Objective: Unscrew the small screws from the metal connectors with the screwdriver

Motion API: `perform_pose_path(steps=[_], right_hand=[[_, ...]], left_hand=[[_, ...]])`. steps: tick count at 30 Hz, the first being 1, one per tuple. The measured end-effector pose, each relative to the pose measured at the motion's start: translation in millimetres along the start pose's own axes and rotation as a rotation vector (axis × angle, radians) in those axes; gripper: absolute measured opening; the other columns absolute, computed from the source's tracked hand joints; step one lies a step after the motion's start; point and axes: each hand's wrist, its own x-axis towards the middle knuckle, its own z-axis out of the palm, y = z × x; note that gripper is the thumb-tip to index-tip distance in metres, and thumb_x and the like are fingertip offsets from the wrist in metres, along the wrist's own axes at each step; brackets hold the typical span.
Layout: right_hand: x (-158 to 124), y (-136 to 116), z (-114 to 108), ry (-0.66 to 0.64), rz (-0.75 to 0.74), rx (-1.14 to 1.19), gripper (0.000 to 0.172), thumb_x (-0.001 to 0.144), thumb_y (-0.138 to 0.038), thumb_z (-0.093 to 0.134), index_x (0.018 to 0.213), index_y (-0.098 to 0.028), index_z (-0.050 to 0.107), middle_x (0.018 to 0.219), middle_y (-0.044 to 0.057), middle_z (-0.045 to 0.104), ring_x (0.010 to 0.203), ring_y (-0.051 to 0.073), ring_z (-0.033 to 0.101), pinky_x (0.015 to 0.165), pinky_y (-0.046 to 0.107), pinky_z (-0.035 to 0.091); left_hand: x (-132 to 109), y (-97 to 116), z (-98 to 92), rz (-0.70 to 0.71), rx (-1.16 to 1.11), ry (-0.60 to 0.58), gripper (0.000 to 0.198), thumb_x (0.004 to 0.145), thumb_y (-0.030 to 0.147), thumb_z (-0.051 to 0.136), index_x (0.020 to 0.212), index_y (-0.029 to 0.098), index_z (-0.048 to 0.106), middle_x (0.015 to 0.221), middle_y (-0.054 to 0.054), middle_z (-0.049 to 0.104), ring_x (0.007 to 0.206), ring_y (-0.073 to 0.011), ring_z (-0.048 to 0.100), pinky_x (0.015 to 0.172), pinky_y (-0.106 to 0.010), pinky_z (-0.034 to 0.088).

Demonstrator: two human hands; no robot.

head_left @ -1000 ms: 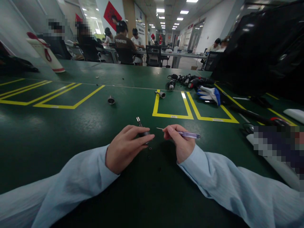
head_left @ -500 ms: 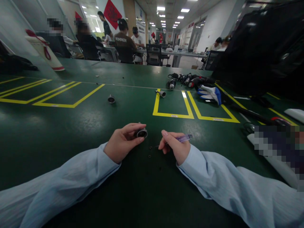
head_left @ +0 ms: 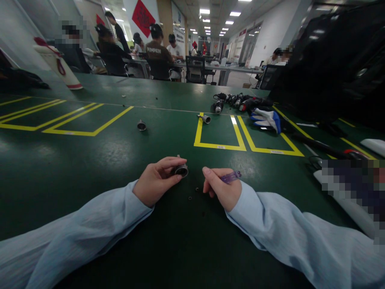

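My left hand [head_left: 156,178] is closed around a round, hollow metal part [head_left: 181,171], its dark open end facing me and a small stub at its top. To the right, my right hand [head_left: 222,185] grips a small screwdriver [head_left: 231,177] by its clear purple handle; its shaft is hidden from sight. Between the hands, a tiny dark ring [head_left: 197,189] lies on the table near my right fingertips. A second tiny ring [head_left: 189,198] sits just below and left of it. Both are too small to tell more.
Another metal cup-shaped part [head_left: 141,125] stands farther off on the green table [head_left: 168,241]. A metal part with a stem [head_left: 206,119] lies by a yellow-taped outline. Black cabled tools [head_left: 218,106] and a blue-white glove [head_left: 266,119] lie at the back right. People sit beyond.
The ring that was at the screwdriver's tip has shifted right, closer to my right hand. The screwdriver's thin shaft no longer shows. My left hand has barely moved.
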Motion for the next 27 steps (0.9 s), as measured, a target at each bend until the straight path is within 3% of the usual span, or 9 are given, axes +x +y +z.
perform_pose_path(steps=[6,13,18,27], right_hand=[[-2.9,3.8,0.9,0.012,-0.371,-0.156,0.039,0.087,-0.029,0.037,0.053,-0.018,0.054,0.049,-0.001,0.05,0.052,0.011,0.05,0.057,0.026,0.038],[-7.1,3.4,-2.0,-0.047,-0.622,-0.143,0.029,0.087,-0.023,0.034,0.068,-0.016,0.056,0.062,0.003,0.055,0.062,0.013,0.051,0.064,0.03,0.041],[-1.4,7.2,3.3,-0.069,-0.715,-0.176,0.024,0.086,-0.022,0.035,0.072,-0.017,0.054,0.065,0.004,0.058,0.063,0.014,0.052,0.064,0.031,0.04],[2.6,11.9,5.6,-0.119,-0.747,-0.248,0.023,0.086,-0.023,0.034,0.073,-0.018,0.052,0.068,0.004,0.057,0.066,0.014,0.052,0.065,0.03,0.04]], left_hand=[[-1.2,4.2,3.9,-0.093,-0.1,0.043,0.034,0.059,0.009,0.066,0.092,0.016,0.065,0.108,-0.007,0.061,0.095,-0.0196,0.06,0.094,-0.039,0.042],[-2.8,4.9,6.3,-0.124,-0.15,0.051,0.036,0.059,0.009,0.066,0.094,0.014,0.064,0.108,-0.007,0.062,0.096,-0.0193,0.06,0.094,-0.038,0.042],[-3.3,5.3,8.5,-0.104,-0.158,0.039,0.034,0.059,0.009,0.066,0.093,0.015,0.064,0.107,-0.006,0.062,0.096,-0.0195,0.06,0.093,-0.038,0.043],[-4.1,7.8,11.4,-0.122,-0.157,0.056,0.032,0.058,0.011,0.067,0.09,0.015,0.065,0.101,-0.006,0.066,0.091,-0.0207,0.062,0.088,-0.038,0.047]])
